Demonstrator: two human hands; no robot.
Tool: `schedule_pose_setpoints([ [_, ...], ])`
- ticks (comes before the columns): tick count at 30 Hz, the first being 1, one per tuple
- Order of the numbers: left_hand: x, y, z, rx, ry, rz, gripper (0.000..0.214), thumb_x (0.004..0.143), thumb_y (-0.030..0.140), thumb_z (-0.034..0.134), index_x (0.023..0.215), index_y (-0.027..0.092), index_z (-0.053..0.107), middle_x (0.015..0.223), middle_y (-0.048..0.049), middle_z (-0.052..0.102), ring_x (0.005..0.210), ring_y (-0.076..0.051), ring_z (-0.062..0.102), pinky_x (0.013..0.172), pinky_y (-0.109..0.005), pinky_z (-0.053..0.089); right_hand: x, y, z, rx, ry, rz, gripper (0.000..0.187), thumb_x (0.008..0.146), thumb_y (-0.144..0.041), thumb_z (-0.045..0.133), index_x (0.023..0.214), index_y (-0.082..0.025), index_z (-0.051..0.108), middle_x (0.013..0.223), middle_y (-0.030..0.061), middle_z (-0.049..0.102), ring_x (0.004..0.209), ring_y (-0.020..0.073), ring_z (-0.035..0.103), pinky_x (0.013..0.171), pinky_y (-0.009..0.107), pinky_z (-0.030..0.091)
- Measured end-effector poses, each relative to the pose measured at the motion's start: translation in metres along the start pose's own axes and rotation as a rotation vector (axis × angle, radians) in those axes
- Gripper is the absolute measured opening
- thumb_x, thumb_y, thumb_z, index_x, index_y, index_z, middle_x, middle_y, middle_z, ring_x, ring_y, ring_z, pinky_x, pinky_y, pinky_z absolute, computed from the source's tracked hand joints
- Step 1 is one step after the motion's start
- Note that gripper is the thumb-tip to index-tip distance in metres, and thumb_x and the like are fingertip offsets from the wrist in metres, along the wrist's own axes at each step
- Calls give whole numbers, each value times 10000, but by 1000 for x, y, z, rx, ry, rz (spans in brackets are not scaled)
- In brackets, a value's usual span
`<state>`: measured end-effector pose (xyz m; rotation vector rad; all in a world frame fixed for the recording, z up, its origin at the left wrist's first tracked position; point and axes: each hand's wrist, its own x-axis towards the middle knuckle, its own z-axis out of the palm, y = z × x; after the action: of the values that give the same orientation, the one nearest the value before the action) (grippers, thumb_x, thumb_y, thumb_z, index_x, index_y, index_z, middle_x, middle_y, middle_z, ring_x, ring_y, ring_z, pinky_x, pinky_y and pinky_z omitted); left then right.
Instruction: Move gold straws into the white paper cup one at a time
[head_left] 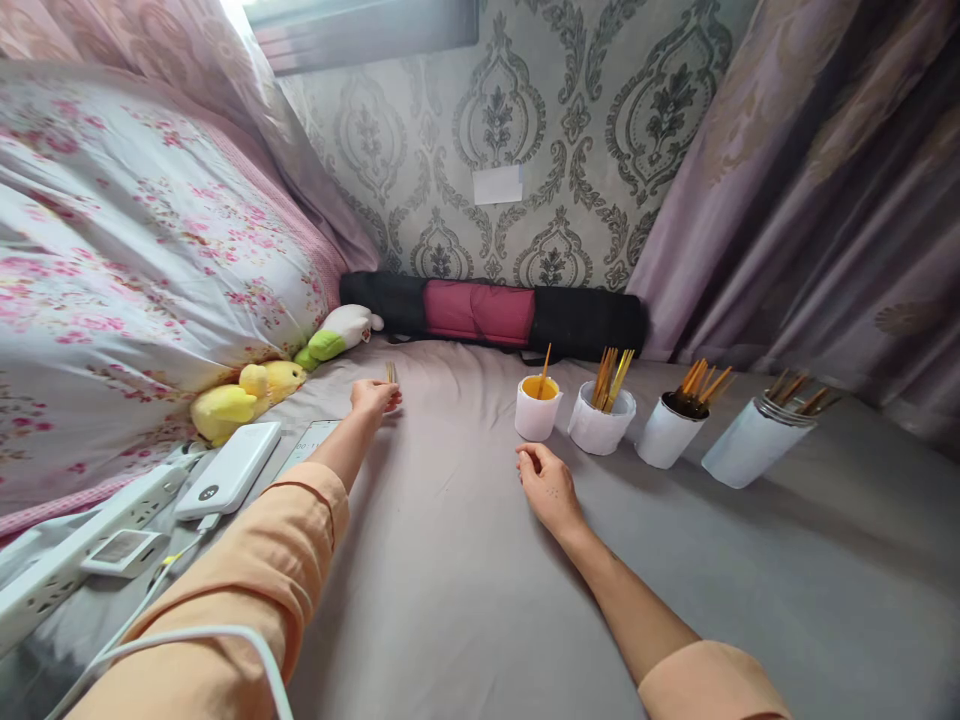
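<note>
My left hand (pixel 373 396) is closed on a small bundle of thin sticks (pixel 391 372), whose tips stand up past the fingers. Lower and to the right, my right hand (pixel 548 487) rests near the sheet with its fingers curled together. Whether anything is inside them cannot be seen. Just beyond it stands a white-wrapped cup (pixel 537 416) with a yellow inside and a single orange stick (pixel 544 372). To its right are a wider white cup (pixel 602 431) with several sticks (pixel 611 380), a white-wrapped dark container (pixel 670 436) and a tall white-wrapped jar (pixel 757 446), both holding several sticks.
A black and red rolled bag (pixel 480 312) lies along the wall. On the left are plush toys (pixel 247 398), a phone (pixel 311 440), a white power bank (pixel 229 468) and a power strip (pixel 97 530). A white cable (pixel 217 632) crosses over my left sleeve.
</note>
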<state>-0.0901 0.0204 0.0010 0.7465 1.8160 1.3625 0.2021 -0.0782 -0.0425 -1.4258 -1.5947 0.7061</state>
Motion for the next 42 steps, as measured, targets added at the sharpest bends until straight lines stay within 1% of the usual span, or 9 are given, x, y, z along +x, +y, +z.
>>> schedule_pose_setpoints([
  [4,-6,-3,4,-131,-35,-19,86,655,66,604,689,110,539,546,-54,587,513,-127,591,478,-206,480,0,0,0,-2,-5,0,269,790,-315,388,883,-185,604,767,39,653,672,152,592,610,248,421],
  [8,-10,-7,8,-248,-85,-69,91,665,20,569,718,90,544,569,-68,601,542,-139,613,500,-211,503,1,1,0,-4,-2,-8,263,791,-312,391,881,-185,603,756,38,655,672,153,593,610,248,422],
  [17,-17,-12,13,-411,-188,-186,138,686,-7,541,803,62,567,628,-80,620,531,-111,605,470,-168,488,2,1,1,-15,3,-5,255,790,-304,395,877,-189,604,754,38,657,668,155,593,606,250,422],
  [21,-24,-13,15,-462,-240,-224,117,713,-2,512,790,62,572,665,-79,617,527,-88,594,466,-147,477,1,2,1,-14,6,-7,257,791,-309,391,874,-191,604,752,36,656,662,155,593,601,249,421],
  [26,-31,-16,17,-514,-294,-255,109,714,26,535,803,72,580,665,-68,607,507,-79,577,460,-148,474,0,1,1,-14,2,-17,261,794,-310,384,878,-193,602,765,35,653,665,153,591,595,246,420],
  [30,-37,-18,19,-538,-320,-265,96,737,67,529,817,77,582,638,-59,603,487,-76,562,441,-151,467,0,1,1,-11,-1,-6,261,793,-313,385,875,-193,601,766,33,651,650,148,589,589,243,419],
  [34,-44,-19,20,-552,-333,-269,58,758,113,533,770,78,578,632,-57,599,479,-69,553,438,-145,456,0,2,1,-13,3,-12,260,793,-315,384,872,-195,600,763,30,651,645,147,588,584,242,417],
  [38,-51,-19,21,-563,-344,-265,14,722,92,579,733,84,575,636,-47,592,482,-62,551,441,-137,448,0,2,1,-16,0,-9,261,793,-318,383,875,-197,601,757,28,652,649,148,589,590,244,417],
  [42,-57,-22,21,-569,-358,-251,69,681,34,599,726,80,576,643,-43,589,480,-53,542,437,-129,447,0,2,1,-21,2,-7,261,790,-317,384,874,-198,601,757,27,654,644,145,588,600,247,419],
])
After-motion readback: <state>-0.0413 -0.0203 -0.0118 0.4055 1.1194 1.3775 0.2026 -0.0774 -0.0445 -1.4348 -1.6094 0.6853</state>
